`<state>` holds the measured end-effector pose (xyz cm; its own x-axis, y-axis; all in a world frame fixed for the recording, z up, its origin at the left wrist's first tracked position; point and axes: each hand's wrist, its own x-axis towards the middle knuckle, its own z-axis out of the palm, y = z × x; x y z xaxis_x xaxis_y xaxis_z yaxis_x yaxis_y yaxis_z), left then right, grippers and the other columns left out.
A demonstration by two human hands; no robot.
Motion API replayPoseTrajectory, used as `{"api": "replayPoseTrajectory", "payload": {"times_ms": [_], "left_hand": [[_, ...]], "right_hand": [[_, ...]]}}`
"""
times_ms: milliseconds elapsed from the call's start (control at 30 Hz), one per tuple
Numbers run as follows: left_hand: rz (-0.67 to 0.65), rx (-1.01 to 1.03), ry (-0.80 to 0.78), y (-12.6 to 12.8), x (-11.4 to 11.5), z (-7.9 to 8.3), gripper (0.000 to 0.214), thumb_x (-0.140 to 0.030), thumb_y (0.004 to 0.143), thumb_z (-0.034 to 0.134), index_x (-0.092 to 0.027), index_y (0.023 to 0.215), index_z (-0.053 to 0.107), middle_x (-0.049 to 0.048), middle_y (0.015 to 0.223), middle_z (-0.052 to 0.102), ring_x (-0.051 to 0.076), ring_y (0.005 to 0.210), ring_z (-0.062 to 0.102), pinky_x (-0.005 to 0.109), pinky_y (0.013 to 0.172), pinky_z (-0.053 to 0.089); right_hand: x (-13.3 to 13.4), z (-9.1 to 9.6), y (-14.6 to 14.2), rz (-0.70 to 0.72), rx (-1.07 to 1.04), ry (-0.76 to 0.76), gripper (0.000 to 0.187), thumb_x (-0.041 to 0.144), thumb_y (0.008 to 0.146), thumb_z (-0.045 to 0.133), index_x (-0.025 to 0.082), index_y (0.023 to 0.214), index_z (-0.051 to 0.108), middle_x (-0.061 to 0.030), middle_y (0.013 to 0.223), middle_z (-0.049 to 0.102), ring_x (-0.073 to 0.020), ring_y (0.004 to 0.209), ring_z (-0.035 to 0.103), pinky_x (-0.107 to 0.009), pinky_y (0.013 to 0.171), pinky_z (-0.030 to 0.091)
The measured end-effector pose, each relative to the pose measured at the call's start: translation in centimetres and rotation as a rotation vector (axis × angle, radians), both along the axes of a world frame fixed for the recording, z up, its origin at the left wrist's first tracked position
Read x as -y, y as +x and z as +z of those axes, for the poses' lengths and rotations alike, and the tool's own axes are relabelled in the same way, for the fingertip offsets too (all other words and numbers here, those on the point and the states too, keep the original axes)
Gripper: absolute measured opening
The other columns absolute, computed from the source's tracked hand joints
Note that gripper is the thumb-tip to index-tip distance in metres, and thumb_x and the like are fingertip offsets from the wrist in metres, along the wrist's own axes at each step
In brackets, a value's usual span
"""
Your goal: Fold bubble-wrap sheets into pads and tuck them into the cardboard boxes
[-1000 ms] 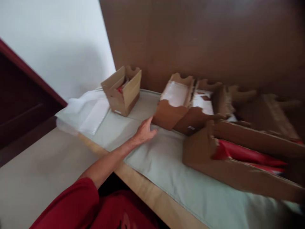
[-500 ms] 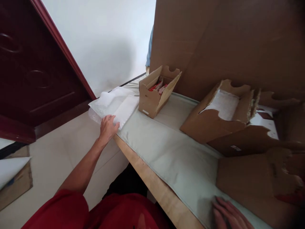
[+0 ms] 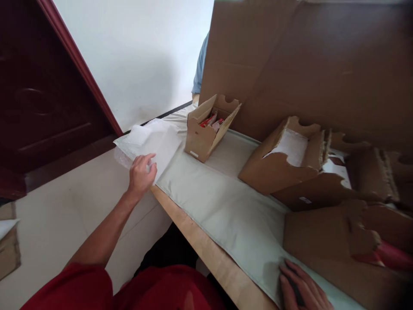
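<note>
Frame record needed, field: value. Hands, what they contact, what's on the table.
left hand: fingers curled at near corner of stack of white bags; grip unclear
right hand: open, flat on grey cloth
small cardboard box: open, red packets inside, beside the stack
larger cardboard box: open, white sheets inside
backdrop: upright cardboard sheet; another person's blue sleeve behind it

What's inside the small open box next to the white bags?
The small open box holds red and pale packets; only their tops show. Its cardboard walls hide the rest and the bottom.
</note>
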<state>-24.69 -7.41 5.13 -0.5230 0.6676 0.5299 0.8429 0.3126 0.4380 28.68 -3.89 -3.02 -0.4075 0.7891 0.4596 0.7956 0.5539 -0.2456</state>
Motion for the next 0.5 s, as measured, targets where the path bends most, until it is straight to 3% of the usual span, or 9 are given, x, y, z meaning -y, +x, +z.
{"api": "replayPoseTrajectory", "payload": {"times_ms": [67, 133, 233, 300, 367, 500], "left_hand": [[-0.185, -0.081, 0.186, 3.0, 1.3, 0.7, 0.026, -0.016, 0.092, 0.055, -0.017, 0.114, 0.068, 0.0079, 0.097, 0.071, 0.022, 0.093, 0.067, 0.037, 0.090, 0.056], [-0.394, -0.110, 0.254, 6.7, 2.2, 0.9, 0.026, -0.011, 0.092, 0.055, -0.019, 0.113, 0.067, 0.0071, 0.097, 0.070, 0.020, 0.092, 0.067, 0.034, 0.086, 0.057], [-0.689, -0.054, 0.277, 13.0, 2.6, 0.4, 0.029, -0.004, 0.089, 0.054, -0.017, 0.112, 0.067, 0.0072, 0.092, 0.069, 0.019, 0.092, 0.066, 0.033, 0.084, 0.059], [-0.863, -0.011, 0.265, 17.0, 2.7, -0.4, 0.030, -0.002, 0.089, 0.053, -0.016, 0.112, 0.066, 0.0073, 0.090, 0.068, 0.020, 0.092, 0.065, 0.034, 0.083, 0.059], [-1.007, -0.002, 0.226, 20.7, 2.9, -1.4, 0.030, -0.004, 0.090, 0.052, -0.016, 0.113, 0.067, 0.0072, 0.089, 0.068, 0.020, 0.091, 0.065, 0.036, 0.084, 0.059], [-1.177, 0.042, 0.089, 25.8, 3.9, -2.8, 0.022, -0.019, 0.094, 0.057, -0.014, 0.113, 0.067, 0.0090, 0.091, 0.068, 0.024, 0.092, 0.065, 0.040, 0.084, 0.059]], "right_hand": [[0.5, 0.6, -1.1, -0.038, -0.055, -0.040, 0.043, 0.052, 0.097, 0.048, 0.020, 0.092, 0.076, -0.0138, 0.111, 0.077, -0.0360, 0.102, 0.072, -0.054, 0.090, 0.054], [1.5, 1.6, -3.0, -0.051, -0.147, -0.137, 0.041, 0.053, 0.096, 0.051, 0.021, 0.093, 0.076, -0.0138, 0.113, 0.076, -0.0349, 0.105, 0.071, -0.053, 0.094, 0.054], [3.2, 3.8, -7.1, -0.033, -0.347, -0.435, 0.036, 0.053, 0.095, 0.057, 0.023, 0.102, 0.075, -0.0121, 0.123, 0.074, -0.0316, 0.116, 0.068, -0.048, 0.100, 0.054], [3.8, 5.3, -9.8, -0.023, -0.527, -0.669, 0.038, 0.054, 0.094, 0.060, 0.024, 0.115, 0.072, -0.0116, 0.127, 0.072, -0.0287, 0.115, 0.069, -0.041, 0.095, 0.057], [3.7, 6.4, -11.7, -0.008, -0.706, -0.832, 0.048, 0.060, 0.091, 0.062, 0.023, 0.121, 0.069, -0.0113, 0.120, 0.074, -0.0261, 0.101, 0.071, -0.036, 0.082, 0.059], [2.5, 6.8, -11.9, -0.025, -0.885, -0.997, 0.042, 0.061, 0.084, 0.070, 0.020, 0.087, 0.066, -0.0019, 0.078, 0.067, -0.0172, 0.070, 0.060, -0.027, 0.062, 0.050]]}}
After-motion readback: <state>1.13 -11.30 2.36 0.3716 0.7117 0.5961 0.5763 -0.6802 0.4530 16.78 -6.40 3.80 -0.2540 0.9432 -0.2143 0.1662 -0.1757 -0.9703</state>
